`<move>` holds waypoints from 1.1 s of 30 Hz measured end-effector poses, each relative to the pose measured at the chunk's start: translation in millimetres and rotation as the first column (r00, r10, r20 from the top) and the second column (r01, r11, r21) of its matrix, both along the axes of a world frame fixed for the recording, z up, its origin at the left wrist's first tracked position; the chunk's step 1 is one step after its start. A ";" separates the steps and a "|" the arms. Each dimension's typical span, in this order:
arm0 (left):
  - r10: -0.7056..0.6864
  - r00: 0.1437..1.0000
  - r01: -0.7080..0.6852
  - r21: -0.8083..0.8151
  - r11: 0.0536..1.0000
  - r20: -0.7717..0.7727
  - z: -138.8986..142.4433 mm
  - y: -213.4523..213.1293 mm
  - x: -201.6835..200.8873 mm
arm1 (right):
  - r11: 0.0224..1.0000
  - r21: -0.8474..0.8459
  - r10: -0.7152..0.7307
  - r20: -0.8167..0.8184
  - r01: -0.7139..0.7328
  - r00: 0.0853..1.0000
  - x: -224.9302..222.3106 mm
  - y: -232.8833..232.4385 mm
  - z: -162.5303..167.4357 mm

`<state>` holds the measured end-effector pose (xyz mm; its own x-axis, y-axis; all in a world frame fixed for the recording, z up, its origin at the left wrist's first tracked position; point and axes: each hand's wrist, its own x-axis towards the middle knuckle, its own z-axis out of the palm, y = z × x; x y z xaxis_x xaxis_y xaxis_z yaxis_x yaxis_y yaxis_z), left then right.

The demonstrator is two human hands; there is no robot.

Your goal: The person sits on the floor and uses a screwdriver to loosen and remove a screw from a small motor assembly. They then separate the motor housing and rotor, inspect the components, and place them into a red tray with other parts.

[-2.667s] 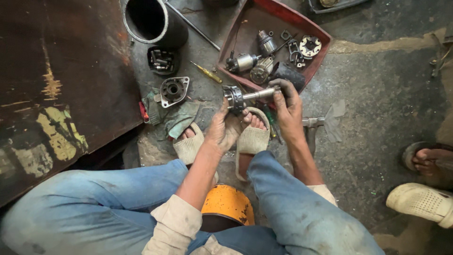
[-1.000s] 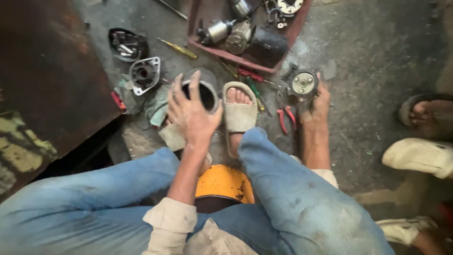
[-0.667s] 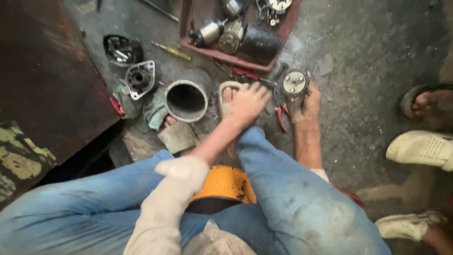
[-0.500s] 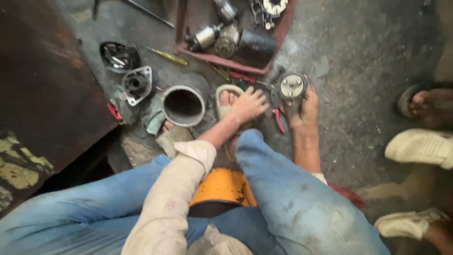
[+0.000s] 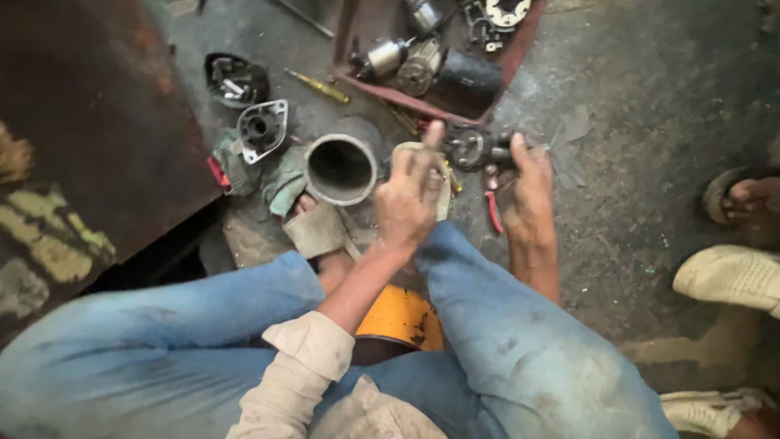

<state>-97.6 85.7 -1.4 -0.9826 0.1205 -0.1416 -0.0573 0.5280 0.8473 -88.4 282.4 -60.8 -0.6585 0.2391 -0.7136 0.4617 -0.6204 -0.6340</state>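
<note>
Right hand (image 5: 528, 191) down on the concrete floor (image 5: 650, 106), fingers clamped round a small dark round motor part (image 5: 474, 148), seemingly steadied there just in front of the red tray (image 5: 520, 49) of spare parts. Left hand (image 5: 410, 199) raised beside it, fingers loosely spread and reaching toward that part, holding nothing. Open metal cylinder housing (image 5: 341, 169) stood upright between the sandalled feet, close at hand.

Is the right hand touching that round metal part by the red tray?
Touching: the head view shows the right hand gripping the round part.
</note>
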 end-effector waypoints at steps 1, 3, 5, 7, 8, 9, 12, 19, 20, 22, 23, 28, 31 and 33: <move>-0.047 0.998 0.043 -0.072 0.997 -0.051 4.6 0.4 -1.1 | 0.996 0.042 0.084 0.001 -0.084 0.996 -1.5 -7.3 1.0; -0.018 0.999 0.014 -0.069 0.997 -0.046 8.0 2.7 -3.4 | 0.980 0.050 0.192 -0.015 -0.192 0.981 -5.7 -16.2 3.2; -0.009 1.000 0.007 -0.039 0.999 -0.030 6.6 1.7 -3.4 | 0.968 -0.025 0.248 -0.031 -0.249 0.968 -7.5 -21.2 6.6; 0.000 1.000 0.000 0.011 1.000 -0.013 2.8 -3.0 -1.3 | 0.959 -0.016 0.282 -0.010 -0.282 0.959 -9.5 -22.5 10.1; 0.004 0.999 -0.002 0.037 0.999 -0.046 0.8 -5.2 1.2 | 0.952 -0.014 0.305 0.007 -0.305 0.952 -9.7 -22.7 12.0; 0.008 0.997 -0.003 0.065 0.998 -0.076 -1.1 -7.4 4.1 | 0.944 -0.029 0.329 -0.003 -0.329 0.944 -9.8 -22.6 13.7; 0.019 1.000 -0.017 0.152 0.988 -0.011 -6.4 -11.0 11.0 | 0.926 -0.046 0.373 -0.036 -0.375 0.927 -10.1 -20.1 18.9; 0.035 0.999 -0.036 0.101 0.994 0.009 -13.8 -7.5 12.2 | 0.869 0.106 0.491 -0.060 -0.483 0.869 -13.1 -13.6 30.7; 0.040 0.999 -0.042 0.114 0.993 0.021 -14.3 -7.6 12.0 | 0.858 0.110 0.510 -0.061 -0.502 0.858 -14.1 -13.6 31.4; 0.042 0.998 -0.047 0.142 0.989 0.039 -15.6 -7.7 11.3 | 0.854 0.118 0.518 -0.096 -0.507 0.850 -15.2 -13.6 31.4; 0.023 0.999 -0.030 0.134 0.991 0.049 -16.2 -7.3 11.0 | 0.854 0.128 0.518 -0.110 -0.505 0.848 -15.1 -13.4 30.9; -0.015 0.999 0.014 0.032 0.999 0.040 -13.6 -4.0 9.3 | 0.805 0.193 0.579 -0.050 -0.560 0.814 -7.8 -9.9 25.8; -0.046 0.987 0.055 0.051 0.997 -0.154 -10.5 -3.9 5.3 | 0.744 0.310 0.643 -0.090 -0.592 0.761 -6.3 -6.1 22.5; -0.084 0.996 0.084 0.001 0.996 0.034 -10.1 -5.9 3.5 | 0.676 0.405 0.708 -0.126 -0.615 0.695 -8.7 -2.9 23.0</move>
<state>-94.1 79.8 -11.5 -0.9636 0.2024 -0.1748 -0.0414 0.5329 0.8452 -97.1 279.4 -37.8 -0.8704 -0.1588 -0.4661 0.4665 0.0367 -0.8837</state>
